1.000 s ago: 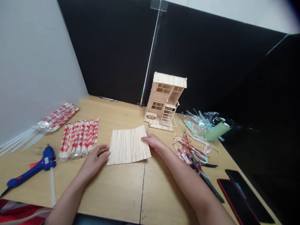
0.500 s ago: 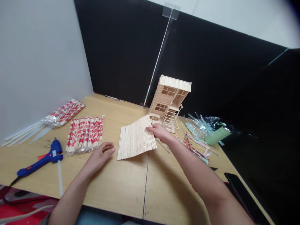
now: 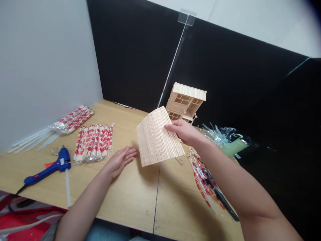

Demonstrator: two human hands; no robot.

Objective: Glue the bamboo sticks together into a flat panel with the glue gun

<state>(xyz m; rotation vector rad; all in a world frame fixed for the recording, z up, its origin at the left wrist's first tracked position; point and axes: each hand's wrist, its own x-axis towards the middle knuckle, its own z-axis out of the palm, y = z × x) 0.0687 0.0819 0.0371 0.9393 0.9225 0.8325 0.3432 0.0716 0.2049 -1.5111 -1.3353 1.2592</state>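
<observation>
A panel of thin wooden sticks [image 3: 160, 139] laid side by side is raised at a tilt above the table. My right hand [image 3: 184, 131] grips its right edge, thumb on the near face. My left hand [image 3: 123, 160] lies near the panel's left side, fingers stretched out and apart from it, holding nothing. Behind the panel stands a model house [image 3: 187, 97] built of sticks; its lower part is hidden by the panel and my right hand.
Wrapped chopsticks [image 3: 94, 142] lie left of centre, with another bag [image 3: 74, 118] behind. A blue glue gun [image 3: 51, 169] rests at the left, near a glue stick [image 3: 68, 187]. On the right are a green bottle [image 3: 235, 146] and plastic scraps [image 3: 203, 180]. A black partition [image 3: 132, 57] closes the back.
My right hand has lifted the stick panel up and to the right, turning it. My left hand has moved right, and its fingers have straightened.
</observation>
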